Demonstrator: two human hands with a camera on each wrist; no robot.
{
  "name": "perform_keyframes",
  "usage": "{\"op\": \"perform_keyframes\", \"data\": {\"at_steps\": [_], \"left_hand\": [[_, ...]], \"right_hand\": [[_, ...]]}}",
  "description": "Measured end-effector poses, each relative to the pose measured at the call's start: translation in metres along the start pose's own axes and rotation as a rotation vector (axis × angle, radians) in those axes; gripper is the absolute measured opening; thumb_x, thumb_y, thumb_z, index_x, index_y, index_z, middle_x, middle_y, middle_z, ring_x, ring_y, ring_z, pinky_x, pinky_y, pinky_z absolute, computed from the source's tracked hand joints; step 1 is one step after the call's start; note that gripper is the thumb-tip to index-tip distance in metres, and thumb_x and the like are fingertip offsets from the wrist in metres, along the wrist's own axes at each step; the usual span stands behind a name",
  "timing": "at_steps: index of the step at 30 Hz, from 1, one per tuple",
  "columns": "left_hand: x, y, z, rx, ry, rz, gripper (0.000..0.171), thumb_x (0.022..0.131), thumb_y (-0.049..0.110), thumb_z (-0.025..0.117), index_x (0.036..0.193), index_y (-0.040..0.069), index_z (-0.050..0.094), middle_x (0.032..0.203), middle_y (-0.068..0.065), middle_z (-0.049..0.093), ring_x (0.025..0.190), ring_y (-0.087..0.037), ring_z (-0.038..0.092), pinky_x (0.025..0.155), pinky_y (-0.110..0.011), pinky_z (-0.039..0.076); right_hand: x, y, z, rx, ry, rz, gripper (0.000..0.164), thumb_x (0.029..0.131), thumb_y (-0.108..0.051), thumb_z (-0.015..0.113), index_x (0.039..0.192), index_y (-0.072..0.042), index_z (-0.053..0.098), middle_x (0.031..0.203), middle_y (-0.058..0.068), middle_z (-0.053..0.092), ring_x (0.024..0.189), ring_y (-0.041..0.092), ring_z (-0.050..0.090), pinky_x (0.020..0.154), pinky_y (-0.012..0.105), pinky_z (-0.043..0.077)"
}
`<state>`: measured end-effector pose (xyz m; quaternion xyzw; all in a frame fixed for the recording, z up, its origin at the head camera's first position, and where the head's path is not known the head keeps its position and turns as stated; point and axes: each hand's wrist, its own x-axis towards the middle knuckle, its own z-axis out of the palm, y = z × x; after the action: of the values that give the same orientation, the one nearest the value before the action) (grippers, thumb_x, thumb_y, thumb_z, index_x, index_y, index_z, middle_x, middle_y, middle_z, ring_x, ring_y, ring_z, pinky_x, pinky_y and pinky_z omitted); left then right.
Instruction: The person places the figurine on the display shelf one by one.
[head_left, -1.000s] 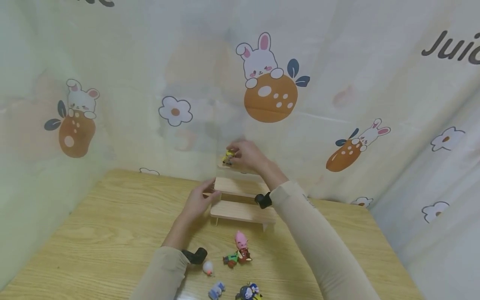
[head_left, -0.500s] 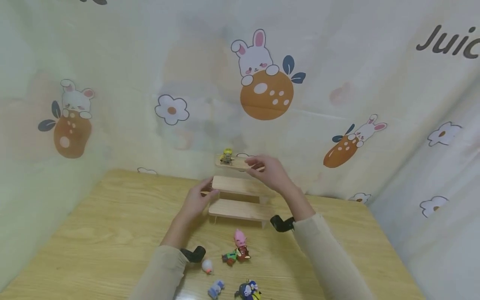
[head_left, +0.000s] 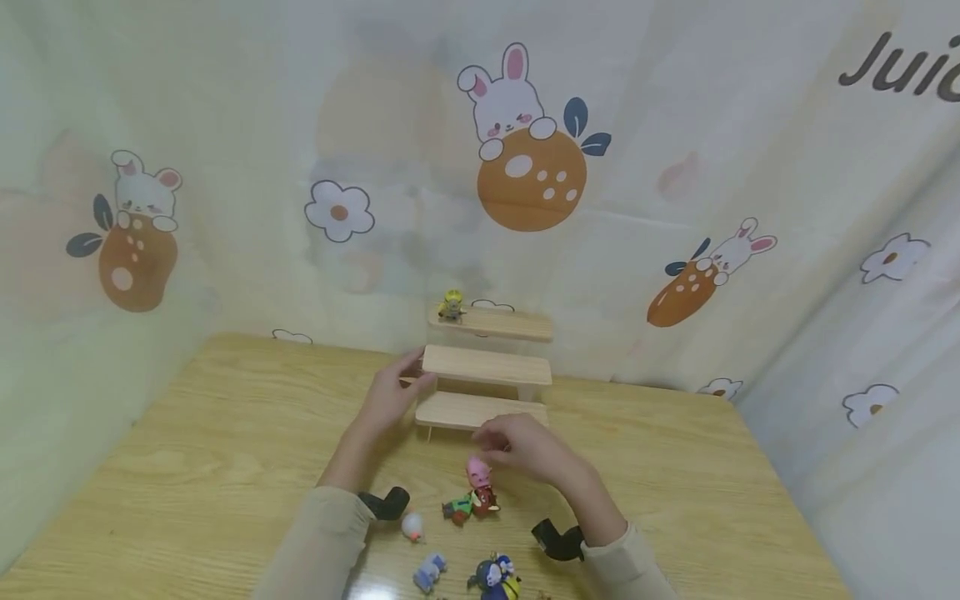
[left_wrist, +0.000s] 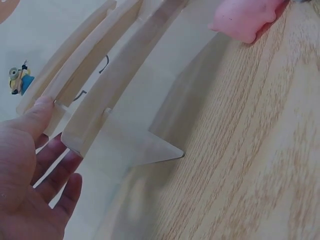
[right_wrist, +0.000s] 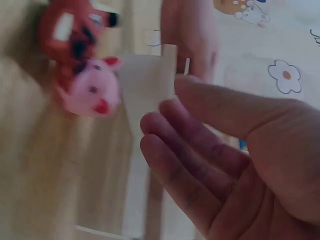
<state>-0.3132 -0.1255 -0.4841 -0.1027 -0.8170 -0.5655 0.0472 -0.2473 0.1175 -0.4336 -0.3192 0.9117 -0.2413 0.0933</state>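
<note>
A three-tier wooden display stand (head_left: pixel 486 364) stands at the back of the table. My left hand (head_left: pixel 392 397) holds the left end of its middle tier; in the left wrist view the thumb (left_wrist: pixel 42 112) lies on that tier and the other fingers reach behind and below. A yellow minion figurine (head_left: pixel 452 305) stands at the left end of the top tier. My right hand (head_left: pixel 528 447), holding nothing, hovers in front of the bottom tier with its fingers loosely bent. Just below its fingertips is a pink-headed pig figurine (head_left: pixel 479 473), lying on the table, apart from the hand.
A green and brown figurine (head_left: pixel 457 508) lies against the pig. Nearer me are a white round figurine (head_left: pixel 412 526), a blue-grey one (head_left: pixel 430 572) and a dark blue and yellow cluster (head_left: pixel 497 577). A printed curtain (head_left: pixel 405 125) hangs right behind the table (head_left: pixel 187 475).
My right hand has let go of the minion figurine on the top tier and come down and back toward the pig figurine. My left hand stays on the stand.
</note>
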Motion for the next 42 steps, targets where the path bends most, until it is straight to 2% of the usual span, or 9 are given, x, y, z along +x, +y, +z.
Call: {"op": "perform_keyframes", "data": {"at_steps": [5, 10, 16, 20, 32, 38, 42], "left_hand": [[0.001, 0.0, 0.003, -0.024, -0.025, 0.009, 0.063, 0.09, 0.039, 0.062, 0.145, 0.017, 0.039, 0.12, -0.009, 0.063, 0.111, -0.023, 0.058, 0.096, -0.038, 0.05], [0.001, -0.002, 0.003, -0.007, -0.001, 0.015, 0.063, 0.09, 0.039, 0.062, 0.145, 0.015, 0.04, 0.121, -0.01, 0.063, 0.113, -0.024, 0.058, 0.096, -0.039, 0.05], [0.001, -0.002, 0.002, -0.003, -0.007, 0.012, 0.063, 0.091, 0.04, 0.061, 0.145, 0.016, 0.04, 0.122, -0.011, 0.062, 0.116, -0.024, 0.056, 0.097, -0.039, 0.049], [0.002, -0.003, 0.002, 0.01, -0.001, 0.017, 0.063, 0.091, 0.04, 0.061, 0.145, 0.015, 0.04, 0.121, -0.011, 0.063, 0.116, -0.024, 0.057, 0.096, -0.039, 0.05], [0.002, -0.004, 0.001, 0.025, 0.003, 0.017, 0.062, 0.092, 0.038, 0.06, 0.145, 0.013, 0.04, 0.119, -0.012, 0.064, 0.114, -0.025, 0.058, 0.095, -0.039, 0.05], [0.002, -0.004, 0.001, 0.003, -0.002, 0.013, 0.061, 0.092, 0.037, 0.061, 0.145, 0.015, 0.04, 0.117, -0.011, 0.065, 0.113, -0.024, 0.058, 0.095, -0.04, 0.05], [0.002, -0.003, 0.001, -0.004, -0.011, 0.011, 0.061, 0.092, 0.038, 0.061, 0.145, 0.016, 0.04, 0.118, -0.011, 0.064, 0.114, -0.024, 0.057, 0.096, -0.039, 0.05]], "right_hand": [[-0.008, 0.001, 0.013, -0.029, 0.02, -0.02, 0.027, 0.085, -0.015, 0.07, 0.111, -0.01, 0.069, 0.099, 0.001, 0.064, 0.088, 0.014, 0.061, 0.076, 0.023, 0.052], [-0.01, 0.002, 0.022, -0.102, 0.048, -0.084, 0.03, 0.084, -0.016, 0.071, 0.113, -0.009, 0.069, 0.107, 0.003, 0.064, 0.096, 0.018, 0.06, 0.084, 0.03, 0.052], [-0.008, 0.005, 0.031, -0.159, 0.021, -0.075, 0.032, 0.083, -0.011, 0.071, 0.115, -0.007, 0.067, 0.116, 0.008, 0.062, 0.107, 0.024, 0.06, 0.093, 0.04, 0.05], [-0.007, 0.007, 0.033, -0.167, 0.005, -0.078, 0.031, 0.085, -0.011, 0.07, 0.116, -0.007, 0.066, 0.12, 0.008, 0.062, 0.111, 0.024, 0.058, 0.097, 0.041, 0.048], [-0.007, 0.011, 0.034, -0.131, 0.014, -0.085, 0.028, 0.087, -0.012, 0.068, 0.114, -0.007, 0.067, 0.115, 0.006, 0.064, 0.107, 0.022, 0.06, 0.094, 0.039, 0.049], [-0.006, 0.012, 0.036, -0.163, 0.039, -0.095, 0.03, 0.086, -0.019, 0.07, 0.113, -0.006, 0.068, 0.113, 0.006, 0.065, 0.105, 0.021, 0.06, 0.094, 0.039, 0.049], [-0.005, 0.011, 0.037, -0.195, 0.055, -0.117, 0.028, 0.085, -0.017, 0.071, 0.111, -0.006, 0.069, 0.111, 0.006, 0.065, 0.103, 0.022, 0.061, 0.091, 0.037, 0.051]]}}
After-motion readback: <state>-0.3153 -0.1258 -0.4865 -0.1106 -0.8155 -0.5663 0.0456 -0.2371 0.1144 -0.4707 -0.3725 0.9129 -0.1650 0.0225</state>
